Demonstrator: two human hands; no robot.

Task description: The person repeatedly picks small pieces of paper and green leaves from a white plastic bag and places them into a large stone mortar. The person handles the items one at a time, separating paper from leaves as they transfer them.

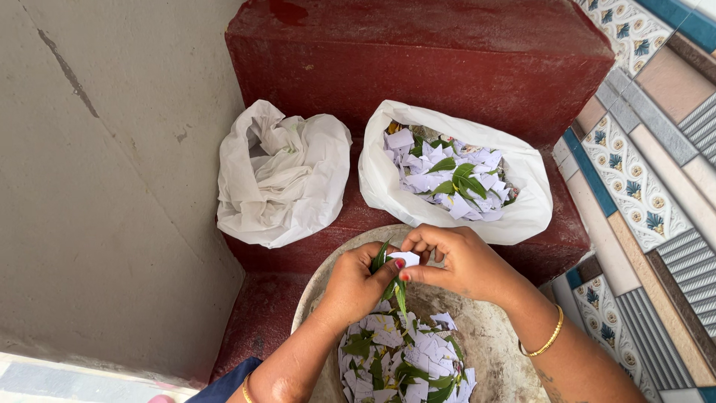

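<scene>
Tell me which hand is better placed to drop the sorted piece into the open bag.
Right, probably. The right hand pinches the white paper piece and sits just below the filled bag; the left hand holds the leaves.

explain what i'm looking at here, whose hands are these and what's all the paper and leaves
This is a single picture from a camera worn on a person's head, looking down at their own two bare hands. There is no machine here.

The left hand holds a few narrow green leaves. The right hand pinches a small white paper scrap against them with its fingers.

Below the hands sits a round, shallow grey pan holding a heap of pale paper scraps mixed with green leaves. Beyond it, on a dark red step, are two white plastic bags: the open bag on the right holds more scraps and leaves, while the crumpled bag on the left shows nothing inside from here. Patterned tiles run along the right.
</scene>
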